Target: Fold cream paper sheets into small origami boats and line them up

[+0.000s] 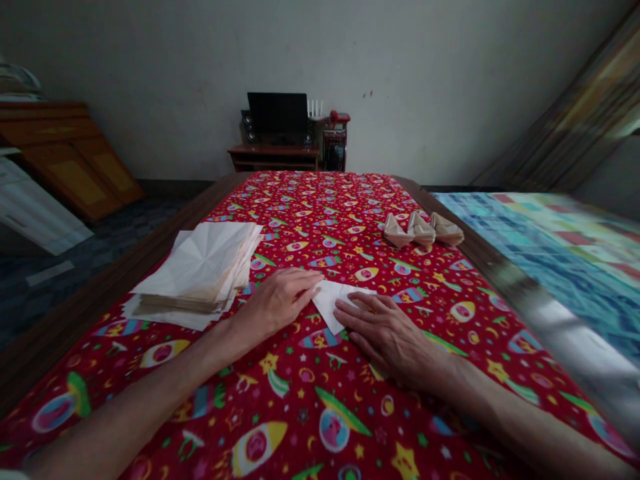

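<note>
A small white sheet of paper [332,300], folded to a rough triangle with a point toward me, lies on the red patterned cloth [300,360]. My left hand [280,295] has its fingers drawn together at the paper's left corner, seemingly pinching it; the thumb is mostly hidden. Across the right part of the paper rests my right hand [377,327], flat with its fingers stretched out, covering that side. Left of my hands is a stack of creased paper sheets [205,260], white on top with tan layers below. Several folded tan paper pieces [423,229] stand in a row at the right.
The cloth covers a long table with a dark wooden edge [450,233]. Beyond it are a monitor [278,113] and speakers on a desk [275,152]. A bed with a blue patterned cover [540,247] adjoins on the right; a wooden cabinet [75,160] stands left.
</note>
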### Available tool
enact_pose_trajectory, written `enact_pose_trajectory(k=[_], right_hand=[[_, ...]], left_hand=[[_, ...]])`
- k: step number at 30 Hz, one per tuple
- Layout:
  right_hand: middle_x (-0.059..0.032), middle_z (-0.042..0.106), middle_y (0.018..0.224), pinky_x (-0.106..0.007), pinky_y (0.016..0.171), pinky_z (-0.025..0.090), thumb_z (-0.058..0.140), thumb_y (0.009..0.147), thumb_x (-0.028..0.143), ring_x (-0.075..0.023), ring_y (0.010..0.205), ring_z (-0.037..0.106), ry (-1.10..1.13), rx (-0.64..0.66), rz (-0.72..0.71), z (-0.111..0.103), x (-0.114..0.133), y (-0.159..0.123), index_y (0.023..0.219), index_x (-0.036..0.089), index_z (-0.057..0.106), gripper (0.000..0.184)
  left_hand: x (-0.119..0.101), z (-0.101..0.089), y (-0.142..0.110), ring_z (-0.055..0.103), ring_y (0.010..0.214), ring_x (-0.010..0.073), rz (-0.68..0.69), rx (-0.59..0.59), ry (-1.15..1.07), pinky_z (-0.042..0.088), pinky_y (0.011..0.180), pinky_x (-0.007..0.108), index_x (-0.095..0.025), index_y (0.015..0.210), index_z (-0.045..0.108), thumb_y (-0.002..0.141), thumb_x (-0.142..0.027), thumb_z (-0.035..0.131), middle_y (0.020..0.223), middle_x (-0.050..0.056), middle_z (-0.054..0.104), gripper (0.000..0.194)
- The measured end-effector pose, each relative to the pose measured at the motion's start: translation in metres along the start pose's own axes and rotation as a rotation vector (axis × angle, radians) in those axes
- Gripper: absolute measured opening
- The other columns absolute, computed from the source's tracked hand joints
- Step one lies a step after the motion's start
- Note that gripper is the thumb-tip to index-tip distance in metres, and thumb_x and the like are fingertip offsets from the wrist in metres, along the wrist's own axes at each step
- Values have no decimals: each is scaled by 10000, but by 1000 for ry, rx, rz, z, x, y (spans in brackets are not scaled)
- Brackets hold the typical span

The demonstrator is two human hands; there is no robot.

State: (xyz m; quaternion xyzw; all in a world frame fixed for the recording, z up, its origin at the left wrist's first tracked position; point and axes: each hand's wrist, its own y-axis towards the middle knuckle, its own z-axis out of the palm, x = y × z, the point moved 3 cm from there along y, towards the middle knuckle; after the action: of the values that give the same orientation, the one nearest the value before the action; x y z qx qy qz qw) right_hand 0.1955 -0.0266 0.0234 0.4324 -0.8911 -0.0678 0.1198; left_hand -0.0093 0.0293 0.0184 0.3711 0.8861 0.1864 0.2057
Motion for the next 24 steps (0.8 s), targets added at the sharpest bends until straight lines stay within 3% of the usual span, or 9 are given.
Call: enact_pose_trajectory(k=[5,8,12,16,24], right_hand=[[-46,557,1298,-399,1021,390,379,959,243,-198,1233,452,107,-159,25,3,-14,-1,1256,247,523,329],[-114,557,1271,-441,971,425,473,921,318,-245,1170,501,46,-375,205,7,-35,-8,1288,207,486,383],[-125,575,1161,-418,852,483,575,852,413,-252,1024,555,14,-326,282,12,-51,-12,1275,205,483,480],[-87,582,1023,-385,789,488,596,837,399,-232,930,557,25,-259,282,9,-54,-7,1177,249,532,378],[-68,568,953,-346,728,469,562,864,358,-203,846,540,27,-269,247,3,-47,0,1069,242,543,236]], left_hand=[[6,17,21,539,1074,214,-5,124,-33,450,941,358,-196,1211,563,826,-329,622,1143,73,582,411],[8,18,23,539,1041,214,-43,157,-46,453,920,360,-217,1203,564,803,-345,649,1109,57,561,429],[10,17,22,540,1018,205,-79,175,-76,453,906,337,-192,1166,585,782,-317,677,1071,50,553,414],[10,16,24,569,948,184,-108,205,-100,469,862,303,-181,1104,625,764,-283,695,1011,41,564,362],[7,9,30,590,891,182,-216,226,-77,483,808,294,-184,1005,657,720,-245,726,958,32,581,299]])
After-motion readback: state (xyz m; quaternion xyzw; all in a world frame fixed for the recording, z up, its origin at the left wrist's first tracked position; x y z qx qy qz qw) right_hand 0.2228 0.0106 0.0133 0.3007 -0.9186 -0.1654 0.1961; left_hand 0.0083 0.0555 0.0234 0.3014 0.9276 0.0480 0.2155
